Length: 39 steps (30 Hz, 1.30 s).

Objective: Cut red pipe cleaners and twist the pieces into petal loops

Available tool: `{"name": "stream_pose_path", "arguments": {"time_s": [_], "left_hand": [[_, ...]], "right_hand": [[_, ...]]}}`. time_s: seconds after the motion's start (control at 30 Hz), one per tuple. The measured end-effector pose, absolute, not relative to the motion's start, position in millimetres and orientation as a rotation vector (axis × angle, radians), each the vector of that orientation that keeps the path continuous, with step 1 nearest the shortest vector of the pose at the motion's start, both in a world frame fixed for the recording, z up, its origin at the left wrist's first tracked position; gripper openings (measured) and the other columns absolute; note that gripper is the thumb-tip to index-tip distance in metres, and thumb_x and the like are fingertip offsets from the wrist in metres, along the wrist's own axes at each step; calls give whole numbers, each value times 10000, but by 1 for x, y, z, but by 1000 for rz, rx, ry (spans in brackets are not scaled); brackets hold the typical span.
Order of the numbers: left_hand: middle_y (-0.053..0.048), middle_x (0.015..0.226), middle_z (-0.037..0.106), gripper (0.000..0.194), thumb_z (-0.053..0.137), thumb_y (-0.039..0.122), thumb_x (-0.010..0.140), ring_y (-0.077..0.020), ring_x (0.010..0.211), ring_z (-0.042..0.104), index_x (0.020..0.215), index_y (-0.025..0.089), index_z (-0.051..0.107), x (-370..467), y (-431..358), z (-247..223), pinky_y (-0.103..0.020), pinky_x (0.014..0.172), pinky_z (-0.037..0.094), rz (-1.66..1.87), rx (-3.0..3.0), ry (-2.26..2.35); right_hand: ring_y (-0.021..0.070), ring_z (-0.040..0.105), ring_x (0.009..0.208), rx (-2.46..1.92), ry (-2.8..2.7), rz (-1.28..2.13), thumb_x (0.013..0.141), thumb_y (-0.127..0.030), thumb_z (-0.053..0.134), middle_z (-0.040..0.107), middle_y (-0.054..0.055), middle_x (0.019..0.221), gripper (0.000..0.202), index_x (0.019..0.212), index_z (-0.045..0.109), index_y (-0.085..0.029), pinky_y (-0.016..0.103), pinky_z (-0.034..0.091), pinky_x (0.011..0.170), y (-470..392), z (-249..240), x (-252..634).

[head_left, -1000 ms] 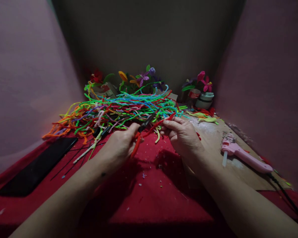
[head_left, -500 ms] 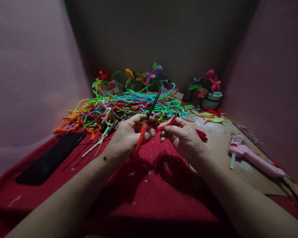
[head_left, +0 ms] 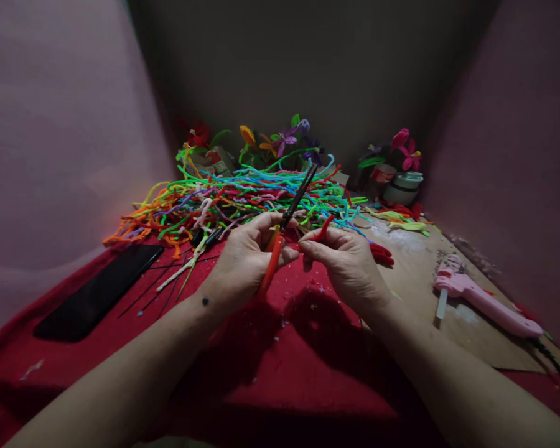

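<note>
My left hand [head_left: 249,252] is closed round a pair of scissors [head_left: 274,258] with orange handles, the dark blades pointing up and away over the heap. Close by on the right, my right hand [head_left: 348,255] pinches a short red pipe cleaner piece [head_left: 325,230] between thumb and fingers. Its upper end sticks up above the forefinger; the rest is partly hidden by the fingers. Both hands are above the red cloth [head_left: 280,379], the fingertips a small gap apart. More red pieces [head_left: 381,254] show just behind my right hand.
A heap of coloured pipe cleaners [head_left: 242,196] lies beyond my hands, with pipe cleaner flowers [head_left: 284,140] behind it. A black phone [head_left: 98,292] and thin dark rods lie left. On the right, a pink glue gun [head_left: 485,302] rests on cardboard [head_left: 415,280], its cord trailing off.
The red piece in my right hand has turned from slanting to more upright at its tip. The scissors' blades look closer together. The whole view has shifted slightly.
</note>
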<state>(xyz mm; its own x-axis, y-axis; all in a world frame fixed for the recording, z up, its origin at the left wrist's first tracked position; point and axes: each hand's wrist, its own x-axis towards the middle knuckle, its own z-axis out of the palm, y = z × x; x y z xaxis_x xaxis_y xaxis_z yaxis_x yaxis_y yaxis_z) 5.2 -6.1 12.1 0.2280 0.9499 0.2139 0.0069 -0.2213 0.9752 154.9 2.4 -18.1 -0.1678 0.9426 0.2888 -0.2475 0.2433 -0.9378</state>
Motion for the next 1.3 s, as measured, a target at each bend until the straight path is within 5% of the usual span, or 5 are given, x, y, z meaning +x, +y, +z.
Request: {"name": "stream_pose_path", "arguments": {"time_s": [0.3,0.6,0.97,1.3], "left_hand": [[67,583,497,346,717,193,589,-49,477,439,908,184,586,6,-8,17,-181,479,374,1260,1398,972],[63,620,552,350,715,159,580,-51,511,490,907,193,593,3,-7,16,-172,500,379,1245,1290,912],[68,543,472,312,680,171,621,-28,396,368,919,179,587,3,-7,16,-157,378,263,1151,1334,911],[46,618,555,350,733,197,589,-48,458,458,900,169,574,7,-8,18,-183,460,389,1203,1328,910]], "right_hand": [[101,538,529,-604,-1111,1459,696,-209,637,626,18,678,71,726,628,-145,260,421,517,6,-20,153],[95,525,534,-549,-1180,1386,693,-181,652,597,-9,646,41,725,639,-160,269,414,575,2,-18,153],[94,500,544,-549,-1182,1381,738,-230,617,573,-19,635,61,734,582,-180,261,409,570,1,-22,149],[92,510,522,-573,-1065,1455,694,-219,637,604,-2,661,77,713,587,-164,257,418,524,2,-20,149]]}}
